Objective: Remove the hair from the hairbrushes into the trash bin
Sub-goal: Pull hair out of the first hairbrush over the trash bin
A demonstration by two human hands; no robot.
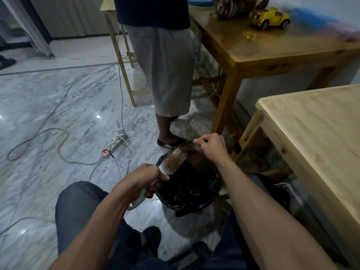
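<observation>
Over the bin [187,190], the left hand [143,180] grips the brush [174,161] by its handle while the right hand's [211,148] fingers [196,141] pinch the hair [196,158], half stripped; next, probably pull it free and drop it in.

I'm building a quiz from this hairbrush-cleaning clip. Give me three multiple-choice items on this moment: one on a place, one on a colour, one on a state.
1. Where is the trash bin?
A. on the floor between the person's knees
B. on the pale table
C. beside the power strip

2. What colour is the toy car?
A. red
B. yellow
C. green

3. What is the right hand doing?
A. resting flat on a table
B. hanging idle
C. pinching hair pulled off the hairbrush

Answers: 1 A, the bin stands on the marble floor below both hands; 2 B, its body is yellow; 3 C, fingertips pinch brown strands while the left hand grips the handle.
</observation>
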